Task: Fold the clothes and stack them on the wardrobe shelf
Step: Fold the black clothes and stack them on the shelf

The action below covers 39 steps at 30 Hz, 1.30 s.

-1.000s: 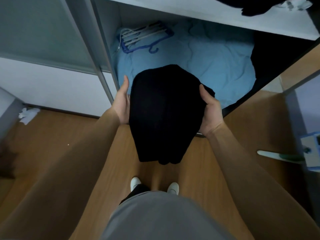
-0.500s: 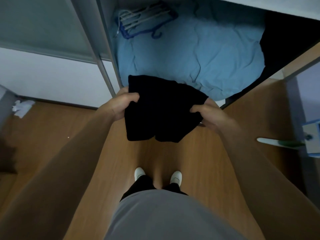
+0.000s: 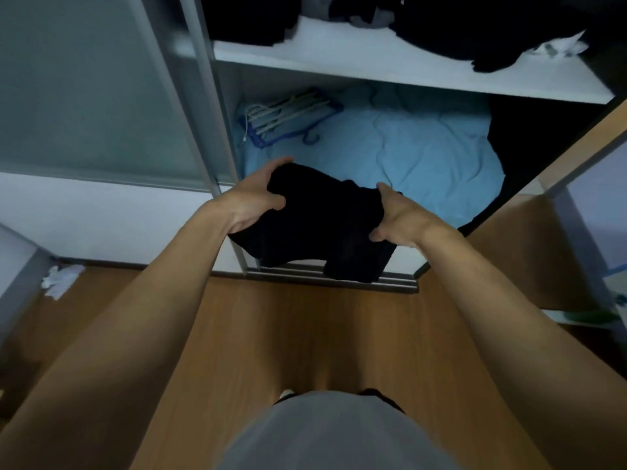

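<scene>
Head view: a person stands at an open wardrobe, the left hand (image 3: 258, 195) and the right hand (image 3: 397, 218) each gripping 1 side of a black garment (image 3: 322, 225), fingers curled round its edges. The garment, gathered into a compact bundle with 1 corner drooping, is held in the air at the mouth of the lower compartment, above the door track (image 3: 339, 281) and in front of crumpled blue bedding (image 3: 390, 147) and a bunch of hangers (image 3: 288, 113). The white shelf (image 3: 373, 62) above carries dark clothes (image 3: 475, 35) in loose heaps. By the look of it, this piece is nearly folded but not yet stacked, and the heaps appear to await folding too.
</scene>
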Each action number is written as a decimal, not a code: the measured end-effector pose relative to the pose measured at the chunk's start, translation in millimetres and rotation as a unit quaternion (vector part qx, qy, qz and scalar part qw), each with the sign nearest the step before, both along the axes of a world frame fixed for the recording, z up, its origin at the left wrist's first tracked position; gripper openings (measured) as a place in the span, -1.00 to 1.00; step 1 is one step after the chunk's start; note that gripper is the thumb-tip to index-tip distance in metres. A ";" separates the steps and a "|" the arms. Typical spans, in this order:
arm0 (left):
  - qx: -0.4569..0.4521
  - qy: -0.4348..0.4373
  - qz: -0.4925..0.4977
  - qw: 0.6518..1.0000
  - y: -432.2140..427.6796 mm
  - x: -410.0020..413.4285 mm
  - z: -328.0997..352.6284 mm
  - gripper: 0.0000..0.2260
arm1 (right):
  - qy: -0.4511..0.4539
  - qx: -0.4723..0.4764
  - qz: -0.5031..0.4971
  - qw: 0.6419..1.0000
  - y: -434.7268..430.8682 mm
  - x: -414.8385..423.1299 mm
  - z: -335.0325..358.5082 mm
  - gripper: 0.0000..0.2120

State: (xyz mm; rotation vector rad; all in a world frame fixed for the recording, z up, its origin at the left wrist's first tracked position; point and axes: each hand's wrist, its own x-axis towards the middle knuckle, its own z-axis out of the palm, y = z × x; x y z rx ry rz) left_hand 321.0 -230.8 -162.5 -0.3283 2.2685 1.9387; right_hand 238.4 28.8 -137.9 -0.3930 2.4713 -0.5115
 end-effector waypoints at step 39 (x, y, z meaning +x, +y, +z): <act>0.140 0.335 0.339 0.868 -75.2 -230.7 160.8 -0.76 | -0.337 -0.806 -0.229 0.429 -195.4 -281.0 155.1 -0.57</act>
